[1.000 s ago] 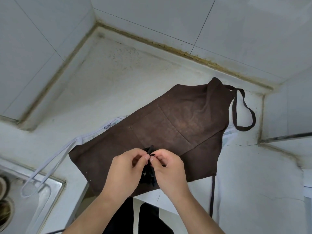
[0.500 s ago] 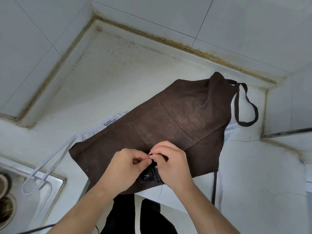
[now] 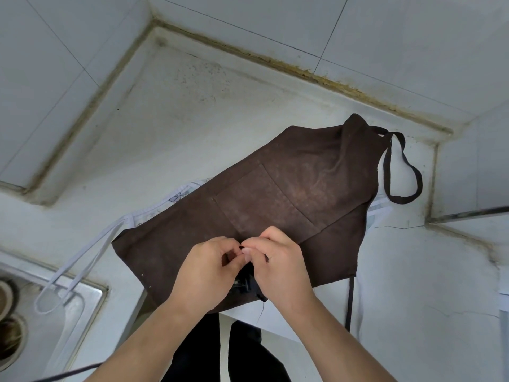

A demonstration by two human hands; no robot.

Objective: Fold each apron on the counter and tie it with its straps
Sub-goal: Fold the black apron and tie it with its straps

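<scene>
fingers (image 3: 249, 250): both hands' tips pinched together on a dark knotted strap | brown apron (image 3: 275, 205): flat on counter (image 3: 192, 119), unfolded | left hand (image 3: 209, 268), right hand (image 3: 278, 266) | step: likely freeing strap knot; next: folding needs loose straps

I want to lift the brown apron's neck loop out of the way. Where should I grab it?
Pinch the neck loop at its rounded bottom end, coming from the right. It lies flat and open on the counter, clear of the brown apron.
</scene>
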